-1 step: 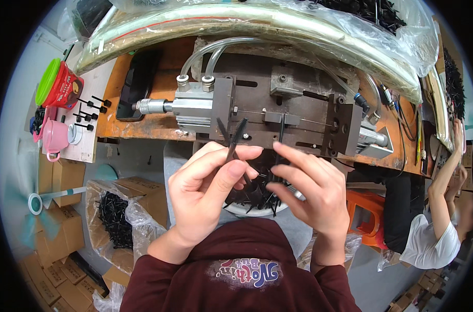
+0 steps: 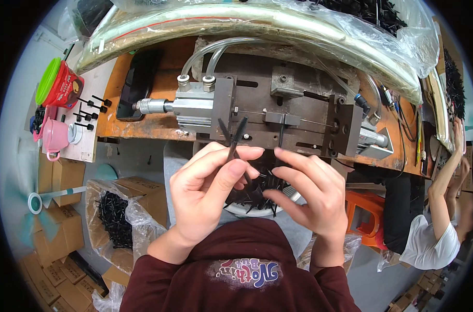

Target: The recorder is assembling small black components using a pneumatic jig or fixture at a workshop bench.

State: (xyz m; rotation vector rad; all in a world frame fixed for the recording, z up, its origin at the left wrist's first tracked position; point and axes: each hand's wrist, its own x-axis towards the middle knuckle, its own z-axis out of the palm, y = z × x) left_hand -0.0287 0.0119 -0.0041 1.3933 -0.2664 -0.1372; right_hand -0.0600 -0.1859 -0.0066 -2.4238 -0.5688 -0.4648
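Observation:
My left hand [image 2: 202,187] is closed on a few black mascara wands [image 2: 232,143], pinched between thumb and fingers. Their bristled tips fan out upward, while the lower ends are partly hidden behind the fingers. My right hand [image 2: 317,190] has its fingers apart, just below a thin black wand [image 2: 281,136] that extends down from a small grey block [image 2: 282,119] on the metal fixture [image 2: 252,86]. No object shows clearly in its grip. Beneath both hands, a heap of black wands [image 2: 270,182] lies in a pale round container [image 2: 247,210], partly covered by the hands.
Silver cylinders [image 2: 195,112] with clear hoses flank the fixture. A phone [image 2: 135,88], red tub [image 2: 65,88] and pink cup [image 2: 55,136] sit to the left. Below stands a box [image 2: 143,190] of black pieces. An orange stool [image 2: 369,210] and another person [image 2: 434,234] are on the right.
My right thumb has shifted slightly left and down, and its fingers are a little farther apart. The left hand and its wands have hardly moved.

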